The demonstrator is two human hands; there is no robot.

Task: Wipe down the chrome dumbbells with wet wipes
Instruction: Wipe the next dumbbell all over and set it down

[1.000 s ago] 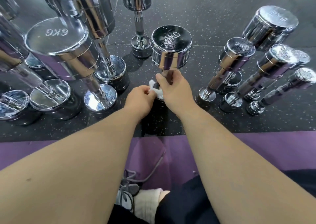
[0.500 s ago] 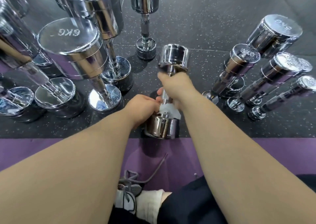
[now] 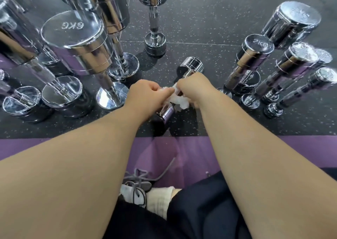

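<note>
Now both hands close together at small dumbbell [image 3: 191,66]. Left hand [image 3: 145,91] curled, pinching white wet wipe [image 3: 179,101]. Right hand [image 3: 193,87] clamped round dumbbell's handle, wipe bunched against it below fingers. Small dumbbell tilted: far head raised away from person, near head low over black speckled floor [image 3: 204,27]; contact with floor unclear. Left of it, upright 6KG dumbbell [image 3: 76,40] among other chrome ones. Right of it, 2KG dumbbell [image 3: 255,53] in cluster. Nearer than it, purple mat [image 3: 182,153], laced shoe [image 3: 136,189].

My head camera faces forward and down, close over my left hand [image 3: 145,93] and right hand [image 3: 193,87].
</note>
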